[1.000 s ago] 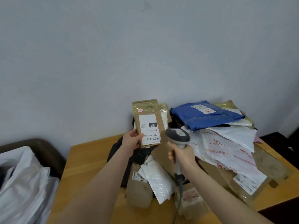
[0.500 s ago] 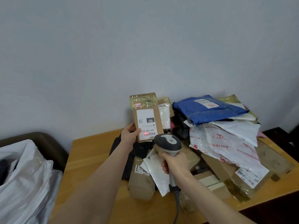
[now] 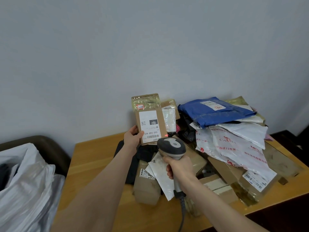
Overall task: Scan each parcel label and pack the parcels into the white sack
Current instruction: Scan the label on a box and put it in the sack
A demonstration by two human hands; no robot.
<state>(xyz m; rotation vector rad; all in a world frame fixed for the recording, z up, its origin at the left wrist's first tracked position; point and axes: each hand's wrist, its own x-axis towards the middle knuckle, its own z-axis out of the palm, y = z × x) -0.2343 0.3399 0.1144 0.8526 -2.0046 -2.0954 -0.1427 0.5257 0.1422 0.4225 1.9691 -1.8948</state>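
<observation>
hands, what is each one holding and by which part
The left hand grips the brown parcel by its lower left edge; the right hand grips the barcode scanner round its handle, just below the head.

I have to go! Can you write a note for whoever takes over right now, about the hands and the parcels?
Left hand: holds up the small brown cardboard parcel, white label facing the camera.
Right hand: grips the grey handheld barcode scanner, aimed at it.
Red scanner dot sits just right of the label's barcode; no telling if it read.
White plastic sack lies left of the wooden table.
Left to do: finish this scan, sack the parcel, then the pile of parcels, blue plastic mailer on top.
</observation>
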